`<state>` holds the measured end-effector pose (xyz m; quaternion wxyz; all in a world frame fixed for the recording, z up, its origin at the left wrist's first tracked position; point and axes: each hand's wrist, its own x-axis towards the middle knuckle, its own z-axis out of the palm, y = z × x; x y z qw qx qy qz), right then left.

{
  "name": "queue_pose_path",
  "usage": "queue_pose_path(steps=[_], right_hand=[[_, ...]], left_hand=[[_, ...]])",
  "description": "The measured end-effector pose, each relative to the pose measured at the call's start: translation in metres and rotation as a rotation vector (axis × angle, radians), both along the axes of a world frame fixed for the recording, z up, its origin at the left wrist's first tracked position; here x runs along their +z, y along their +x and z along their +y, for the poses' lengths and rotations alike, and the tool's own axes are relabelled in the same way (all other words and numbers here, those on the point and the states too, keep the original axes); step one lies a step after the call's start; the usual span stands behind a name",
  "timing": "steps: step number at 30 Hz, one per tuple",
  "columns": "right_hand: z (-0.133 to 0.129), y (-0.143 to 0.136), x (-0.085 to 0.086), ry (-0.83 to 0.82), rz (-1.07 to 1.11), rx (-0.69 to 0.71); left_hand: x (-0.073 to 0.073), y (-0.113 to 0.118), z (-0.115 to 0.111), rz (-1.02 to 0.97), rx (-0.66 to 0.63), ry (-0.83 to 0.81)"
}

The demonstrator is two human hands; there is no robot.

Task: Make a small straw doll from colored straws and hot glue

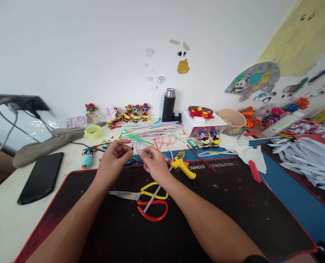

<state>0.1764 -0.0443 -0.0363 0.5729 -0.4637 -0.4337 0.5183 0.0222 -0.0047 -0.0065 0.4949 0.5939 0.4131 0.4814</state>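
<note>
Above the dark desk mat (222,204), my left hand (115,159) is closed in a pinch, with a tiny dark bit at its fingertips that is too small to name. My right hand (154,164) faces it a short gap away, thumb and forefinger pressed together; what they hold, if anything, I cannot make out. Under my hands lie scissors (134,195) with one yellow and one red handle. A glue stick (151,200) lies across the handles, leading up to a yellow glue gun (182,165) just right of my right hand.
Pastel pipe cleaners (157,129) are piled behind my hands. Small figures (136,113) stand along the wall near a black thermos (169,106). A phone (42,178) lies left, beside a turquoise-wrapped figure (87,159). White paper strips (307,160) fill the right side.
</note>
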Motion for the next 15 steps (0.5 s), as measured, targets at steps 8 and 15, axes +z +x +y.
queue_pose_path(steps=[8, 15], right_hand=[[-0.032, 0.023, 0.007, 0.045, -0.336, -0.012], [-0.067, 0.09, 0.048, 0.052, -1.026, -0.072]], left_hand=[[-0.003, -0.001, 0.004, -0.025, -0.008, 0.017], [-0.005, -0.004, 0.006, -0.026, -0.015, 0.053]])
